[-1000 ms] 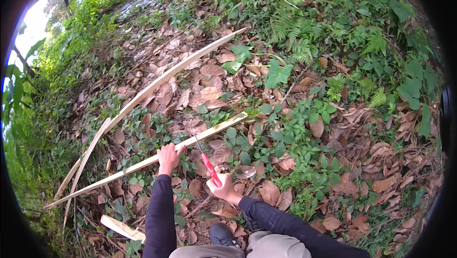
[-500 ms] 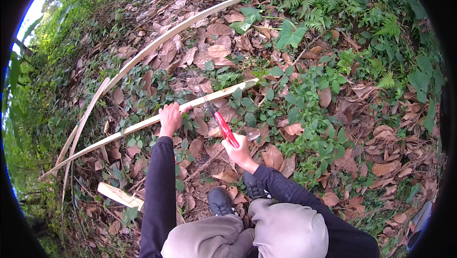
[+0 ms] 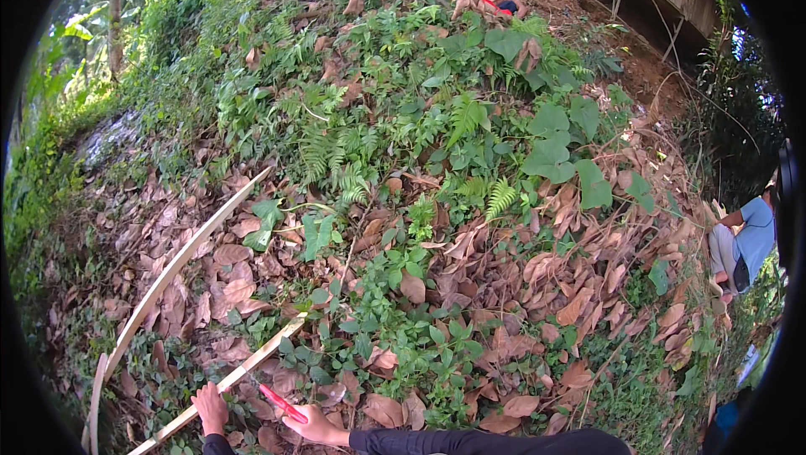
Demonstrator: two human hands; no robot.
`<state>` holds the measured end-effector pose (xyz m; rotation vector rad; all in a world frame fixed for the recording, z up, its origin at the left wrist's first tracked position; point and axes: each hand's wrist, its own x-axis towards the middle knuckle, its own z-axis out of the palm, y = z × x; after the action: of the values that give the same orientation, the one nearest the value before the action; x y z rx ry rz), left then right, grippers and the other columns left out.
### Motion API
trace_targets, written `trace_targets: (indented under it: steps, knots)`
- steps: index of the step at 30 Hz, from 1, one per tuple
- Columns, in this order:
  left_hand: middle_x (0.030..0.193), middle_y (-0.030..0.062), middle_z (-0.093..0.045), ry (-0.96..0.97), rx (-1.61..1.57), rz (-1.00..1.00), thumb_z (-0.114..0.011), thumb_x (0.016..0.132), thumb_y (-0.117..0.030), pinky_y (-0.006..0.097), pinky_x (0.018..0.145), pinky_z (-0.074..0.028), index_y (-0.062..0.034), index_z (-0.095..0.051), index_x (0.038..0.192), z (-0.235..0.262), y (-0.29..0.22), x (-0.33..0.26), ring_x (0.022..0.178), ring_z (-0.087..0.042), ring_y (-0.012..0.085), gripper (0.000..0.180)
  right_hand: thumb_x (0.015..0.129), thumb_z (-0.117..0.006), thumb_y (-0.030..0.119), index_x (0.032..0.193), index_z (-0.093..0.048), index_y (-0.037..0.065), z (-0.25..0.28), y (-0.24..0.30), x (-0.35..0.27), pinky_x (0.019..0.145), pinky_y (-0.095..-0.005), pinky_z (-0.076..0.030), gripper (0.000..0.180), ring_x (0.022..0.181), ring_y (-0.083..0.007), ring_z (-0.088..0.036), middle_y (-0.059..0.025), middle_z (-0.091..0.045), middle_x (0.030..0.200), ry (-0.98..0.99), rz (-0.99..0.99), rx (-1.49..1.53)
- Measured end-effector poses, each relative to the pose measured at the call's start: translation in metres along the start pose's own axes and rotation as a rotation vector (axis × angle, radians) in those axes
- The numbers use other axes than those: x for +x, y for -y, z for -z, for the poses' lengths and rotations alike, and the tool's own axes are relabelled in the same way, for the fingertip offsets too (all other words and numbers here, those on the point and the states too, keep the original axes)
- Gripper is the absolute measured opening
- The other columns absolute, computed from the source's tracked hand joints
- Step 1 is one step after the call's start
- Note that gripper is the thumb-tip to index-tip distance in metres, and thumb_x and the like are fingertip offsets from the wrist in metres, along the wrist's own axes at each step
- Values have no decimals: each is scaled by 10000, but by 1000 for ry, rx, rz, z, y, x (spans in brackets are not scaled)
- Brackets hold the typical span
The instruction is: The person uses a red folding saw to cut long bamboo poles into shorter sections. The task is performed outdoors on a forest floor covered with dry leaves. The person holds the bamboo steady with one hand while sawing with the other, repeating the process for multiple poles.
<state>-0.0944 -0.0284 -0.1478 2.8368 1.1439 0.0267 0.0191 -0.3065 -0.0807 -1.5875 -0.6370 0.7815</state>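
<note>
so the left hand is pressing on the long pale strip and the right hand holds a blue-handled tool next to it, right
Not quite: the tool in the right hand has a red handle, not blue, as the head view shows. The rest stands: the left hand is on the long pale strip, which lies across the dry leaves, and the tool sits beside it.

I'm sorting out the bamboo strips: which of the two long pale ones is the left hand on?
The lower, nearer bamboo strip: the left hand rests on it. The longer upper strip lies untouched among dry leaves.
</note>
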Motion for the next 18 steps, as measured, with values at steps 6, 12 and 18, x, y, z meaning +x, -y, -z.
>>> trace_targets:
  steps: [6, 12, 18]
  knots:
    - [975, 163, -660, 113, -52, 12, -502, 978, -542, 586, 843, -433, -54, -550, 989, -3, 27, 42, 993, -617, 397, 490, 806, -729, 309, 783, -630, 32, 17, -34, -55, 551, -314, -439, 295, 559, -168, -541, -36, -646, 741, -159, 192, -93]
    - [1505, 213, -418, 204, 29, -140, -706, 868, -311, 539, 1061, -438, -108, -309, 1537, -31, 98, 79, 1255, -547, 364, 805, 843, -700, 298, 790, -629, 23, 65, 30, -36, 543, -316, -417, 289, 554, -152, -521, -30, -610, 701, -195, 153, 61]
    - [1212, 202, -639, 105, 34, -221, -576, 991, -287, 412, 911, -544, -33, -542, 1362, -23, 69, 47, 1120, -633, 328, 451, 880, -671, 288, 798, -627, 14, 84, 39, -49, 535, -317, -396, 289, 548, -136, -501, -24, -573, 660, -226, 144, 117]
